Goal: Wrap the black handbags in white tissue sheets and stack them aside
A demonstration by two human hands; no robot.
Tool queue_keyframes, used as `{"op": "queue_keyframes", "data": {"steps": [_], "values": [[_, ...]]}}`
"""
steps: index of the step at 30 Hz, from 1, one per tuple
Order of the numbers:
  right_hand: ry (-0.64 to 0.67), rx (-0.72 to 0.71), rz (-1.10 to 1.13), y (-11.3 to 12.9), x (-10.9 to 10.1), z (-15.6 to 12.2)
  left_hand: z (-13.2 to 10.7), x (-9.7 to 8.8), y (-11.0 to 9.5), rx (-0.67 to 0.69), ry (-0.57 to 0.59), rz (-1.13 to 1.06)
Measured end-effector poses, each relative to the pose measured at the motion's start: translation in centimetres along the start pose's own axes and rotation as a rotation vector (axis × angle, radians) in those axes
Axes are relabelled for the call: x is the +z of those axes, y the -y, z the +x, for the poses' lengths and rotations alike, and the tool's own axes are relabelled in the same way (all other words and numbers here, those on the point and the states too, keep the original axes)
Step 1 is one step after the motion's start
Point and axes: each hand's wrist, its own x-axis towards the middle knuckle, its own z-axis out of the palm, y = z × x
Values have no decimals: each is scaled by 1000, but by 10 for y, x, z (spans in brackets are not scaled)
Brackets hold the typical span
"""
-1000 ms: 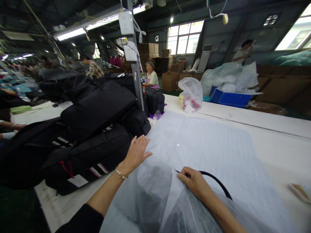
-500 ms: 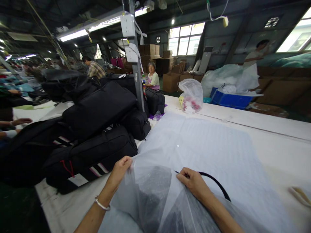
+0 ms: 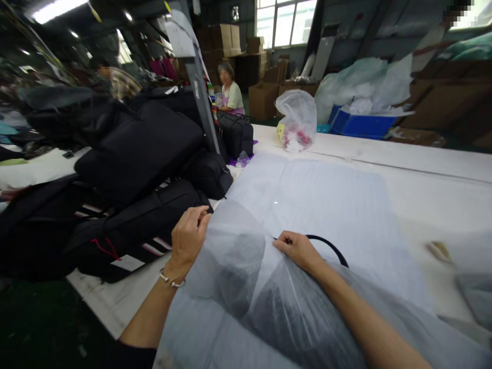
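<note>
A clear plastic bag (image 3: 219,256) lies in front of me with a dark, bulky item (image 3: 300,307) showing through it. My left hand (image 3: 190,233) is closed on the bag's upper left edge, close beside the black bags. My right hand (image 3: 298,248) pinches a thin black strap (image 3: 330,243) at the bag's top edge; the strap's tip pokes out left of the fingers and the rest arcs to the right. Whether the right fingers also grip plastic I cannot tell. Pale translucent sheeting (image 3: 326,195) is spread flat beneath and beyond the hands.
Stacked black bags (image 3: 142,148) with striped trim and a white tag (image 3: 128,262) crowd the left. A grey post (image 3: 202,102) rises behind them, near a seated person. Further back stand a knotted plastic bag (image 3: 298,123) on the white table (image 3: 434,205) and a blue bin (image 3: 357,123).
My view has tilted down and shifted slightly. Both hands keep their hold and appear higher in view; more of the plastic bag and the dark item inside shows.
</note>
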Motion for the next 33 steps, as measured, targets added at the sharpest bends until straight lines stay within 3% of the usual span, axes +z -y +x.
{"op": "queue_keyframes", "data": {"steps": [2, 4, 7, 11, 14, 18, 21, 25, 29, 33], "values": [[0, 8, 7, 0, -2, 0, -11, -5, -48, 243, 81, -184], [-5, 9, 16, -1, -2, 0, -29, 0, -92, 559, 328, -354], [-15, 20, 29, -3, 0, 1, -55, 25, -127, 751, 559, -385], [-4, 51, -24, -4, 0, 7, -64, 56, -124, 699, 599, -294], [-58, 2, -180, 6, -14, 0, -60, 61, -117, 660, 639, -255], [-263, -286, -419, 37, -44, -51, -54, 58, -118, 608, 698, -236], [-220, -394, -516, 42, -55, -102, -46, 60, -119, 597, 746, -229], [-179, -274, -687, -1, -52, -137, -31, 65, -117, 612, 803, -216], [-147, -158, -665, -45, -60, -134, -23, 70, -114, 600, 816, -213], [-67, -91, -591, -72, -86, -130, -20, 74, -111, 557, 816, -243]]}}
